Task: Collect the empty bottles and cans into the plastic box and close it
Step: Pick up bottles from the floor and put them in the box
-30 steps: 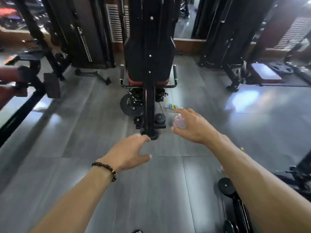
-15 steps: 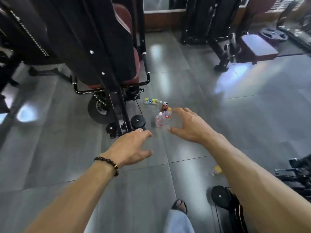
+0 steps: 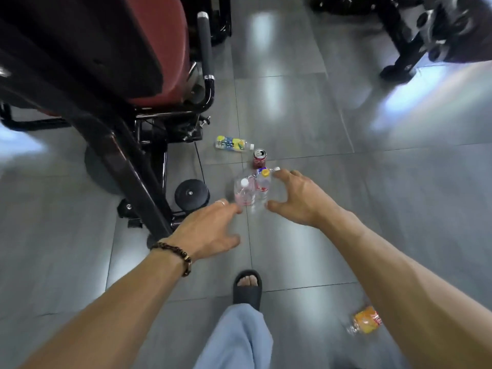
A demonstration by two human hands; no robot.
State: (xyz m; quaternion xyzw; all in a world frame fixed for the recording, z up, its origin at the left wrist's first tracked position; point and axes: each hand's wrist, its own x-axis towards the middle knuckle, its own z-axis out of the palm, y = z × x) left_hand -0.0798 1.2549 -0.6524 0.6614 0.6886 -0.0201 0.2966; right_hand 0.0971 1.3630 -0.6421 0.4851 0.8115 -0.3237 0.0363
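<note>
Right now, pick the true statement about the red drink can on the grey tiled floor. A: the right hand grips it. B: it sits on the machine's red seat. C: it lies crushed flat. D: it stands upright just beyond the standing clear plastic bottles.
D: the red drink can stands upright, its top showing, just beyond the standing clear plastic bottles.

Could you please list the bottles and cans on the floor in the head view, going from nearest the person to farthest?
Orange-labelled bottle → pink-labelled bottle → red can → yellow-and-blue labelled bottle, lying on its side.
</note>
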